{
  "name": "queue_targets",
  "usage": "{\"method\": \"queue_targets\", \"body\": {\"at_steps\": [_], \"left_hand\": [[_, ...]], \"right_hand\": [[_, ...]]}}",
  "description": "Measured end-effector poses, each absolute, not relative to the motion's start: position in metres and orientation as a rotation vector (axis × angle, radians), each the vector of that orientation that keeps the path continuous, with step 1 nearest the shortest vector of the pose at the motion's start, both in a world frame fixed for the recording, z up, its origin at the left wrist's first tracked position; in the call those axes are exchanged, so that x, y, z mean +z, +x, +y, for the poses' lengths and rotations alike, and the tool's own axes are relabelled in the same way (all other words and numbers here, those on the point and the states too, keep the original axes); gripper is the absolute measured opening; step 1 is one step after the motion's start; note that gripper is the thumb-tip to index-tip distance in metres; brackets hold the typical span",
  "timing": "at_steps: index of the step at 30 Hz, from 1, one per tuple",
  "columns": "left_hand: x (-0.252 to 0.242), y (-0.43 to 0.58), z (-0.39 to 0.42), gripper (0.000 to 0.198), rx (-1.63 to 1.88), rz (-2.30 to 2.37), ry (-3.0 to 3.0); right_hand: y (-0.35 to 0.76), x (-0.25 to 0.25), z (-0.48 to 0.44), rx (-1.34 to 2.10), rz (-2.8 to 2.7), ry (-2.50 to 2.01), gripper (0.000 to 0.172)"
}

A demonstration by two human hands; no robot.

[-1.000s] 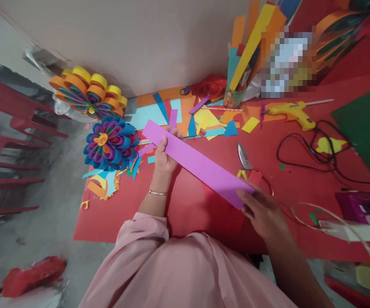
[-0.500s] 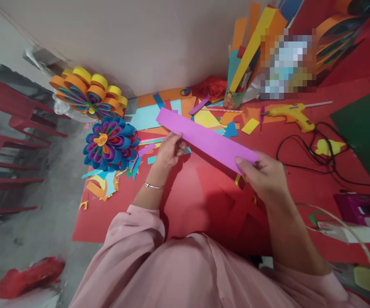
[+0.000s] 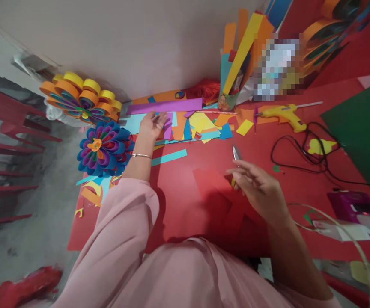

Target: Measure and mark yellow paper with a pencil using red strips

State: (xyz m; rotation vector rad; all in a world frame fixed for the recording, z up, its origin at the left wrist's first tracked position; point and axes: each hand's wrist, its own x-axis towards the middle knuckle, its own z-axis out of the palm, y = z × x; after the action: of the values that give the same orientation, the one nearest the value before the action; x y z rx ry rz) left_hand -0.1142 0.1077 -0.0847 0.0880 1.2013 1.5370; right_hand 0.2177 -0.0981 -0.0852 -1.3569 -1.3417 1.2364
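No longer holding long purple paper strip (image 3: 168, 105), now lying by the wall (image 3: 159, 47), left hand (image 3: 153, 126) beside it with spread fingers, right hand (image 3: 258, 186) over scissors (image 3: 235, 152), cannot tell if gripping

Purple strip (image 3: 165, 106) – smooth, matt paper; scissors blade (image 3: 235, 152) – shiny metal; glue gun (image 3: 279, 114), plastic.

Head-worn view, forward and down.

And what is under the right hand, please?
Under the right hand are scissors: a blade shows beyond it, and a bit of yellow, probably handle, shows beside it. The hand covers the rest, so I cannot tell whether it touches them.
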Motion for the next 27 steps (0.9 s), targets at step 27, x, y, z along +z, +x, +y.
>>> {"method": "queue_targets", "body": {"at_steps": [27], "left_hand": [[-0.136,0.040,-0.128,0.031,0.608,0.482,2.845]], "right_hand": [[0.254,-0.131,-0.147,0.234,-1.929,-1.953,0.049]]}}
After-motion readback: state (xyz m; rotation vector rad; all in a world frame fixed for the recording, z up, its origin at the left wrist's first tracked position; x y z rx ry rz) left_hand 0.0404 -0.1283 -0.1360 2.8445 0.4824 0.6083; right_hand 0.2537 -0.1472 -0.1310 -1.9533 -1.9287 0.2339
